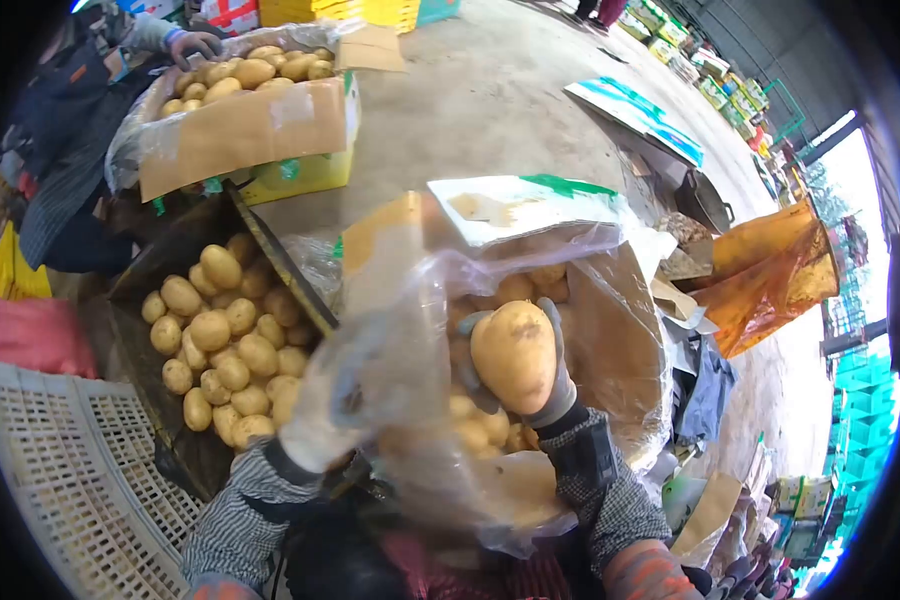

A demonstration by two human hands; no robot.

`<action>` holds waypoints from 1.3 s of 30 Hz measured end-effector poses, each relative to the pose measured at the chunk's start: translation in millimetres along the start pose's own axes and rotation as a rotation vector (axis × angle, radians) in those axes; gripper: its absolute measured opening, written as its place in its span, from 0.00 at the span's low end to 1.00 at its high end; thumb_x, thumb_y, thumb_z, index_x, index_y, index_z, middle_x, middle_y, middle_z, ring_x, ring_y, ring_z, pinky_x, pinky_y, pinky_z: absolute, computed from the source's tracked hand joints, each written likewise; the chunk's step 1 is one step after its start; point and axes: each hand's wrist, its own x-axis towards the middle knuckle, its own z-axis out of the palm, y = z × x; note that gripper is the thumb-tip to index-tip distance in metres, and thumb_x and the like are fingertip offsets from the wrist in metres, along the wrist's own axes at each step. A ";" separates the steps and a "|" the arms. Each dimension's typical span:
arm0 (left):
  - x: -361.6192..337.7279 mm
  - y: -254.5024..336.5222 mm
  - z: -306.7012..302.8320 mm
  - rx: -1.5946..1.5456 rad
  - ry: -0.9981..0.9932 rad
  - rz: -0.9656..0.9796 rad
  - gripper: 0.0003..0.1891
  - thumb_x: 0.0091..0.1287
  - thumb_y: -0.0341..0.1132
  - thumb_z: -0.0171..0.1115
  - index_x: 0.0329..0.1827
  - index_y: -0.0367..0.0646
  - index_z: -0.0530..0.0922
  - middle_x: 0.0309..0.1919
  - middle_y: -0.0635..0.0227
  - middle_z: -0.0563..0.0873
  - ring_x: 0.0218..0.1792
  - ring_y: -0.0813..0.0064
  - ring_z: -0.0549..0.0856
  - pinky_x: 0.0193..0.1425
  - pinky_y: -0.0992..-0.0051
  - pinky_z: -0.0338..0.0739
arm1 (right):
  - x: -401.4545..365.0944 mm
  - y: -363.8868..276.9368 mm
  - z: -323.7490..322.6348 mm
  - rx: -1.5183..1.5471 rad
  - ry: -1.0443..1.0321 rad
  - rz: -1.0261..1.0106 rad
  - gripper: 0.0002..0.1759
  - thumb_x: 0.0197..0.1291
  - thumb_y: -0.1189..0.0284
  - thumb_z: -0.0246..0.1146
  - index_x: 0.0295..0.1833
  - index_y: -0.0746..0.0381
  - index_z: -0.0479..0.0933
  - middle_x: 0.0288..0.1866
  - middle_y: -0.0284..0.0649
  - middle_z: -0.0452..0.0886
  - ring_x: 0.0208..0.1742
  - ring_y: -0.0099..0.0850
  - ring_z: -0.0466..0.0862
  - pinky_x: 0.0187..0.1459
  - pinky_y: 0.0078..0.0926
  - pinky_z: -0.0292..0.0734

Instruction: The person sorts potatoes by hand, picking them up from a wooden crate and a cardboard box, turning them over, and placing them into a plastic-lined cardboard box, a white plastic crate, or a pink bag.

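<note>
Since the right hand (560, 385) in its grey glove has hold of one big, smooth, pale-yellow potato (513, 357), that's where I'd look for trouble first. The spud sits over the open brown cardboard box (620, 345), fingers and thumb clamped round its sides, wide end up. It's chunky next to the grip and the glove looks worn, so a loose hold or a bit of grit could let it roll out and bruise itself or the smaller yellow potatoes (515, 289) below.

Next worry is the thin, clear plastic liner (605, 240). It's bunched up and spilling over the box edge, close to both wrists, so a cuff could snag it and tear it or drag a fold in among the spuds. The white cardboard flap with green print (530, 212) leans at the far side and might flop inwards if bumped.

As for the left hand (320, 405) in its pale glove, it's near the liner and the dark, grimy-rimmed bin (282, 262) full of round yellow potatoes (210, 330). Too smeared to tell whether its fingers are apart, together or pinching plastic. If it knocked that bin, which looks tilted, a few off the top could tumble.
</note>
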 end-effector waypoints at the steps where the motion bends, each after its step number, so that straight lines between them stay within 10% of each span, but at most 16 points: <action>1: 8.3 23.6 6.6 -0.141 -0.053 -0.134 0.43 0.58 0.40 0.77 0.74 0.38 0.65 0.71 0.54 0.70 0.66 0.58 0.75 0.72 0.62 0.70 | -6.0 -0.5 9.9 -0.103 -0.062 -0.072 0.46 0.70 0.33 0.40 0.61 0.67 0.75 0.39 0.56 0.83 0.28 0.40 0.82 0.27 0.29 0.78; 4: 23.7 50.9 36.0 -0.156 0.080 -0.039 0.43 0.52 0.42 0.80 0.70 0.37 0.70 0.64 0.51 0.76 0.63 0.53 0.77 0.67 0.61 0.73 | -12.9 -0.4 39.1 -1.300 0.144 -0.814 0.35 0.78 0.47 0.41 0.59 0.69 0.77 0.47 0.52 0.85 0.43 0.38 0.86 0.48 0.27 0.81; 8: 10.5 74.5 33.5 -0.314 0.132 -0.004 0.47 0.45 0.44 0.84 0.69 0.37 0.71 0.62 0.54 0.76 0.64 0.56 0.78 0.67 0.62 0.75 | -45.3 7.1 56.9 -0.730 0.269 -0.493 0.13 0.72 0.74 0.59 0.58 0.66 0.79 0.52 0.37 0.84 0.51 0.25 0.81 0.53 0.24 0.78; 14: -27.8 71.4 39.6 -0.645 0.159 -0.046 0.50 0.49 0.38 0.84 0.74 0.44 0.63 0.66 0.62 0.71 0.64 0.64 0.77 0.72 0.63 0.73 | -76.0 7.2 50.2 -0.944 0.195 -0.532 0.15 0.72 0.72 0.59 0.60 0.66 0.79 0.49 0.34 0.83 0.48 0.21 0.79 0.50 0.21 0.77; 20: -90.8 46.5 7.3 -1.089 0.276 -0.482 0.36 0.66 0.45 0.70 0.75 0.51 0.63 0.67 0.65 0.72 0.65 0.66 0.78 0.70 0.63 0.76 | -73.5 -3.4 -4.1 -1.209 0.248 -0.498 0.15 0.69 0.71 0.62 0.58 0.65 0.80 0.48 0.39 0.86 0.45 0.27 0.83 0.49 0.27 0.78; 24: -132.9 -19.1 -6.1 -0.928 0.524 -0.649 0.31 0.75 0.47 0.58 0.76 0.46 0.60 0.62 0.56 0.74 0.64 0.64 0.77 0.65 0.67 0.78 | -61.0 -21.1 -63.8 -1.432 0.279 -0.312 0.13 0.70 0.71 0.63 0.55 0.67 0.80 0.45 0.35 0.85 0.46 0.21 0.80 0.49 0.23 0.77; 27: -115.6 -44.4 -40.5 -0.131 0.465 -0.512 0.26 0.79 0.42 0.52 0.75 0.41 0.63 0.68 0.56 0.71 0.68 0.67 0.72 0.71 0.72 0.71 | -48.1 -33.4 -64.2 -1.797 0.283 -0.261 0.16 0.67 0.64 0.63 0.51 0.65 0.81 0.38 0.47 0.84 0.39 0.35 0.84 0.44 0.34 0.79; 30: -90.4 -53.4 -38.9 -0.302 0.405 -0.435 0.26 0.79 0.40 0.52 0.75 0.37 0.64 0.71 0.56 0.68 0.69 0.64 0.72 0.73 0.69 0.70 | -16.8 -38.0 -102.1 -1.983 0.191 -0.143 0.18 0.66 0.61 0.62 0.51 0.64 0.79 0.42 0.54 0.83 0.45 0.53 0.83 0.48 0.44 0.77; 39: -101.1 -66.7 16.5 -0.584 0.539 -0.461 0.24 0.79 0.43 0.53 0.71 0.39 0.68 0.63 0.59 0.77 0.63 0.63 0.79 0.69 0.63 0.74 | 82.1 50.1 -117.7 -2.301 0.151 0.333 0.29 0.61 0.56 0.62 0.62 0.63 0.76 0.56 0.54 0.84 0.55 0.48 0.85 0.53 0.44 0.81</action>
